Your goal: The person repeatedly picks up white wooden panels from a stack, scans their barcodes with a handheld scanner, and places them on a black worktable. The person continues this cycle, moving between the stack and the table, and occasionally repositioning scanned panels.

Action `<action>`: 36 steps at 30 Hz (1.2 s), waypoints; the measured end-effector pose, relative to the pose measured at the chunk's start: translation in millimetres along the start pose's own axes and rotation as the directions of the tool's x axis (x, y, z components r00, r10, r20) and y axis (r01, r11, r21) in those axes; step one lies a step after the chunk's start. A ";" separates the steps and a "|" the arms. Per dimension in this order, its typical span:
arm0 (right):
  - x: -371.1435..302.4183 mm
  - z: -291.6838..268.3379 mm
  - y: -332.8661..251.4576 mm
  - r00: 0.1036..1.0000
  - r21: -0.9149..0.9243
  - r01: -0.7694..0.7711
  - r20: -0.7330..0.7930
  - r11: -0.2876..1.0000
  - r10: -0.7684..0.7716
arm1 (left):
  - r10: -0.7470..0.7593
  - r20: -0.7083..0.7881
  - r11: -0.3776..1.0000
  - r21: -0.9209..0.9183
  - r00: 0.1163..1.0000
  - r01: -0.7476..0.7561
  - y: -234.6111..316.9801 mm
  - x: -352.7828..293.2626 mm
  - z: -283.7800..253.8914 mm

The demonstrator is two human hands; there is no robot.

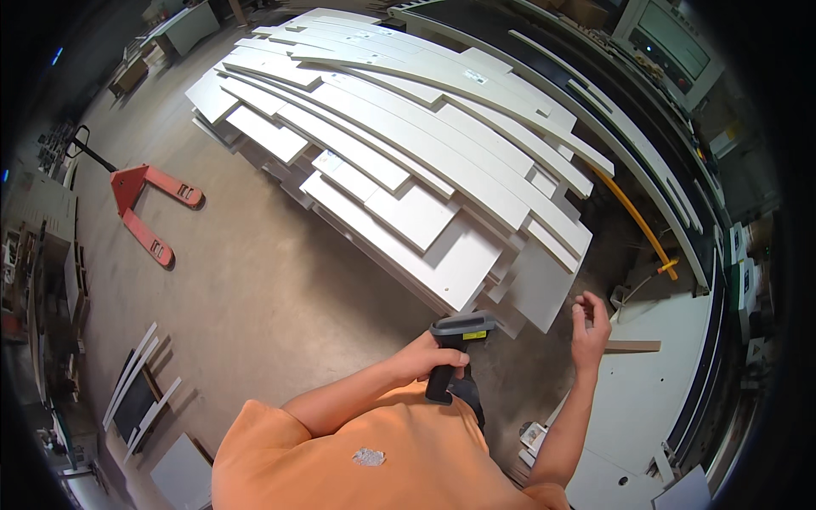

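Observation:
My left hand [431,359] is wrapped round the grip of a black handheld barcode scanner [461,326] with a yellow label on its side. The scanner's head points to the right, close to the near end of a tall stack of white panels [399,223]. To the right, my right hand [590,330] is raised with its fingers loosely bent and apart, holding nothing. It hovers beyond the stack's near right corner, next to a brown strip [632,347] on a pale machine table [642,399].
Panels of differing lengths jut from the stack's sides. A red pallet jack [129,189] stands on the floor at the left. Along the right runs a long machine with a dark bed [629,127], a yellow hose [636,214] and a screen [673,38]. Loose strips [136,391] lie at lower left.

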State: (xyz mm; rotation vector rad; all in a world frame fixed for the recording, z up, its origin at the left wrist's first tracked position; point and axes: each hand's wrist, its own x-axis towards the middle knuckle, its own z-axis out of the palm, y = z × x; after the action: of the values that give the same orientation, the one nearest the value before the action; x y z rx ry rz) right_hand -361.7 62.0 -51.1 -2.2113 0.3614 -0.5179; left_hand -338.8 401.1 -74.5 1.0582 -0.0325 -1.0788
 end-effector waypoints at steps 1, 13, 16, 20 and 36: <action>26.5 0.8 -10.2 0.992 -0.015 0.129 0.009 0.992 -0.129 | 0.017 -0.005 1.000 0.018 1.000 -0.017 1.3 2.2 -5.7; 323.6 48.2 -18.1 0.827 -0.461 0.562 0.308 0.686 -0.471 | 0.297 -0.408 0.926 -0.098 0.863 -0.365 70.5 51.3 1.7; 355.3 64.6 -7.0 0.815 -0.383 0.561 0.407 0.734 -0.412 | 0.290 -0.467 0.938 -0.035 0.835 -0.345 83.6 63.8 5.5; 365.6 79.2 4.2 0.773 -0.366 0.606 0.478 0.706 -0.416 | 0.266 -0.513 0.948 -0.012 0.816 -0.317 89.3 79.5 12.7; 38.4 -195.5 140.8 0.969 -0.536 -0.248 -0.119 0.807 0.219 | 0.169 -0.055 0.976 -0.127 0.984 -0.175 33.3 85.9 20.8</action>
State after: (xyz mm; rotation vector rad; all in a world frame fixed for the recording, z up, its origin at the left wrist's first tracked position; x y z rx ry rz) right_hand -433.3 -170.8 -37.3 -2.6507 0.8952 -0.3627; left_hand -281.2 326.5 -78.1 0.9424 -0.0174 -0.8890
